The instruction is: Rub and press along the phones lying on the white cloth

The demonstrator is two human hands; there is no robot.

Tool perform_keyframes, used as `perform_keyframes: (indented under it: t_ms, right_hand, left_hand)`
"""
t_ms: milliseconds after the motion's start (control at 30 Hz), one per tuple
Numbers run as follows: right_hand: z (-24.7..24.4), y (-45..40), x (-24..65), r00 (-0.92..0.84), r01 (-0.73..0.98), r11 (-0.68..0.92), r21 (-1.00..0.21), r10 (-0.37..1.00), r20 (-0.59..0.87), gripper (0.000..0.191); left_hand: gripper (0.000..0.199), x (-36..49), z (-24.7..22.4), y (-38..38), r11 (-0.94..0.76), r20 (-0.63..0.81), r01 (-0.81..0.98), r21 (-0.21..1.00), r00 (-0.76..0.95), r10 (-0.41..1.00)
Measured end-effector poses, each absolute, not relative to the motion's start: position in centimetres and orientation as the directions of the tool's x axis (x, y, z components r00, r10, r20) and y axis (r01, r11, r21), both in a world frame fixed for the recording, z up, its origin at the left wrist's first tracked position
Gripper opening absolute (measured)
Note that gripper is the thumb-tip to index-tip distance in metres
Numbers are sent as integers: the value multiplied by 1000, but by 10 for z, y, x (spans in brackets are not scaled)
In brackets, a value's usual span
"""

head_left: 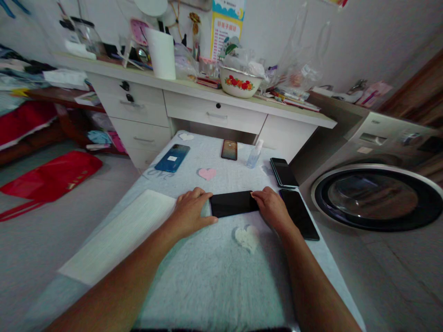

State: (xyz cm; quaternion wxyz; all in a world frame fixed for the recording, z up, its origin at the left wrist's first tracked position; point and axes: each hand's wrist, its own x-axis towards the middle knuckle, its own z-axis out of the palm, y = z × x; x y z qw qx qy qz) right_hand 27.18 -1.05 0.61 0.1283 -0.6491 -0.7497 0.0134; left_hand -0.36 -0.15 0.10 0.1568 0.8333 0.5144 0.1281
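A smartphone (232,204) with a black screen lies crosswise, face up, on the pale cloth-covered table (214,276). At its left end is my left hand (192,212), fingers at the top corner and thumb near the bottom edge. Across from it, my right hand (272,207) has its fingers closed on the phone's right end. Just beside the right hand lies another black smartphone (301,214). Further up are a stacked dark phone (284,173), a clear spray bottle (255,156), a brown phone case (229,150) and a blue phone (173,158).
A folded white paper towel (121,235) lies left of my left arm. Behind the table stands a white desk (214,108) bearing a flowered bowl (240,83) and a paper roll (161,54). A washing machine (380,152) is at the right, a red bag (51,177) on the floor at left.
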Motion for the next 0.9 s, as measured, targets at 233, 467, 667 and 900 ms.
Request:
perform_keyframes:
  t_ms: [233,467,667,900]
  right_hand:
    - [6,-5,266,-129,977,155,-148,977,170,32]
    - [17,-15,250,-172,974,188,-129,977,130,32]
    - [19,-21,232,-229,964,238,-116,970,84,29]
    - [14,-31,214,-338,927,347,-142,937,86,27]
  left_hand:
    - [64,-3,0,-1,-426,48,816,391,444,894]
    - [65,-2,2,0,-419,35,822,387,441,897]
    - [65,-2,2,-1,-411,37,821,397,433,901]
    - [65,-2,0,0,-417,55,817,398,432,900]
